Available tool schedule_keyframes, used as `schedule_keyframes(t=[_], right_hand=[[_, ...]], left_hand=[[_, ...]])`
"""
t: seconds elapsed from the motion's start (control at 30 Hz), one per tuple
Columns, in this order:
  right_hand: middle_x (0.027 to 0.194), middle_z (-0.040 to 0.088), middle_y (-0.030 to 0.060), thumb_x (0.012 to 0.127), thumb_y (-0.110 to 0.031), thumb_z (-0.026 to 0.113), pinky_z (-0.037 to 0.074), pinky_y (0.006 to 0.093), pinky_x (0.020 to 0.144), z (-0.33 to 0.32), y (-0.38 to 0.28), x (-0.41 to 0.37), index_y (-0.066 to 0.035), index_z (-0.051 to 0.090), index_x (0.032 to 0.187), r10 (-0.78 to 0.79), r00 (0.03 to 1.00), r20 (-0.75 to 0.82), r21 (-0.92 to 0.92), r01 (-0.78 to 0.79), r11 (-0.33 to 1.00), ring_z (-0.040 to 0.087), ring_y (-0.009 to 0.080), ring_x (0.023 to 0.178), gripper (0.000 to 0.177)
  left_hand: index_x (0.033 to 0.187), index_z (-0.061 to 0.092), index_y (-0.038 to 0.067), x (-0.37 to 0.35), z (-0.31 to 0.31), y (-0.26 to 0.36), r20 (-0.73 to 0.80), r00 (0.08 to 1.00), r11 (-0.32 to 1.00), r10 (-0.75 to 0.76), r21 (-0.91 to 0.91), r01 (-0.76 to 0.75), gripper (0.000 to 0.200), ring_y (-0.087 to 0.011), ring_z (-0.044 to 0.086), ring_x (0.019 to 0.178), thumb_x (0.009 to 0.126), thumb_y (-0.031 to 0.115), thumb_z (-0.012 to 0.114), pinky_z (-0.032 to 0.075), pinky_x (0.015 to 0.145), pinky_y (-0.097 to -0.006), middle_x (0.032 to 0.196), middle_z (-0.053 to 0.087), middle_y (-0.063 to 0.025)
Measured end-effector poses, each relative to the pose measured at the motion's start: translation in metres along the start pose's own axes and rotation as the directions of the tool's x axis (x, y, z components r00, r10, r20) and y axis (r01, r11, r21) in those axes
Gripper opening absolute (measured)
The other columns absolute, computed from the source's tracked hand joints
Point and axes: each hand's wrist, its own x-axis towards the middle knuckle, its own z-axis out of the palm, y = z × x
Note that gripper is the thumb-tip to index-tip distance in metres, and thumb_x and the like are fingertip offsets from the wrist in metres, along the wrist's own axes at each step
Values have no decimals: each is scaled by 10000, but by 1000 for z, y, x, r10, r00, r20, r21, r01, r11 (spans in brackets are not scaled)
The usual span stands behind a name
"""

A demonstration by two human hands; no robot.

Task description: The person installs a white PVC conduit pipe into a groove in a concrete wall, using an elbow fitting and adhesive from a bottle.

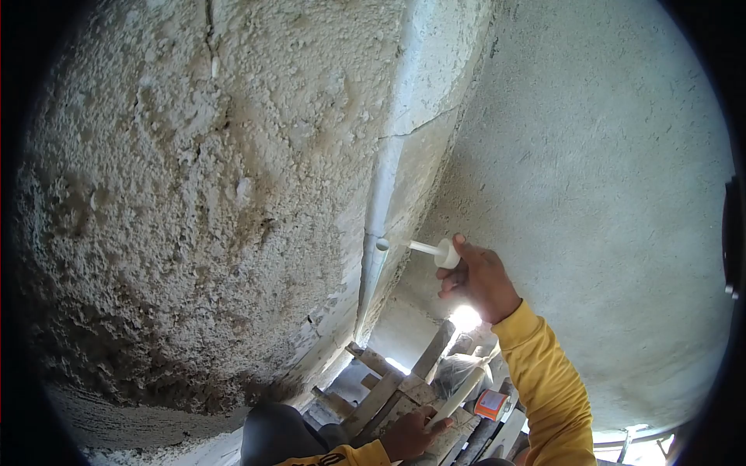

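My right hand (488,281) is raised beside the wall, its fingers closed round a white dauber cap (446,254). The dauber's pale stem points left, towards the round open end of a pipe (382,244) in the corner strip; a small gap seems to separate them. Lower down, my left hand (410,435) grips a length of white plastic pipe (460,394), which slants up to the right. An orange can (491,404) with a pale label stands just right of that pipe, below my right forearm.
Rough, uneven plaster (210,194) covers the left side, and a smoother grey wall (598,171) rises on the right. Wooden planks (381,405) lie below, near my knee (276,435). A bright light (465,318) glares under my right hand.
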Motion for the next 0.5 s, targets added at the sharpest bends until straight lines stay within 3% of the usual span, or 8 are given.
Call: schedule_keyframes(t=[0.07,0.23,0.4,0.43,0.5], right_hand=[[771,659,90,1061,-376,590,621,285,601,4,-5,3,64,637,1059,-145,989,-35,-117,140,983,657,125,601,443],[754,662,118,1016,-278,682,569,296,571,17,-17,10,102,626,1078,-356,934,-29,-429,310,849,665,139,623,389],[756,659,187,969,-226,725,534,367,584,26,-15,22,85,635,1065,-646,752,128,-711,524,469,663,232,606,338],[765,659,199,959,-213,733,532,381,590,30,-17,21,76,639,1063,-680,712,173,-733,554,394,658,252,599,321],[840,659,207,952,-197,731,542,396,630,38,-30,14,56,638,1091,-637,721,274,-746,577,332,666,301,657,303]], left_hand=[[1105,638,21,-16,-9,28,44,999,999,14,-37,-12,460,-99,571,552,1009,471,653,454,543,-295,650,591,10],[1113,640,18,5,4,-6,-6,1000,1000,11,-29,-12,433,-95,564,543,1010,438,662,453,537,-296,652,594,9],[1101,640,16,4,4,-6,-23,998,997,60,-49,-61,418,-91,546,527,1013,424,663,445,526,-303,652,591,11],[1099,641,18,6,5,-10,-14,998,996,63,-62,-64,417,-92,546,528,1013,425,662,445,528,-302,651,591,11],[1096,643,22,9,6,-17,2,998,994,70,-86,-69,414,-92,547,529,1014,428,659,445,532,-302,648,591,10]])
